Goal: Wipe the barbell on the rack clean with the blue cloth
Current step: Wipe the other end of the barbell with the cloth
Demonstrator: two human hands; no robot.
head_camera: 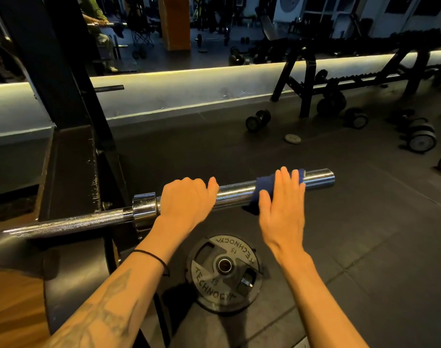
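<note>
- Head view: the barbell point(234, 190) lies across the rack point(71, 172), its chrome sleeve pointing right over the floor.
- The left hand point(186, 199) has its fingers clenched round the sleeve beside the collar, steadying it.
- The right hand point(282, 209) presses the blue cloth point(263, 187) onto the sleeve, fingers straight over the top.
- Best to keep firm downward pressure and turn the cloth round the bar, not only along it.
- The sleeve's free end point(329, 177) is just beyond the cloth; open floor lies past it, with a weight plate point(224, 272) below.
</note>
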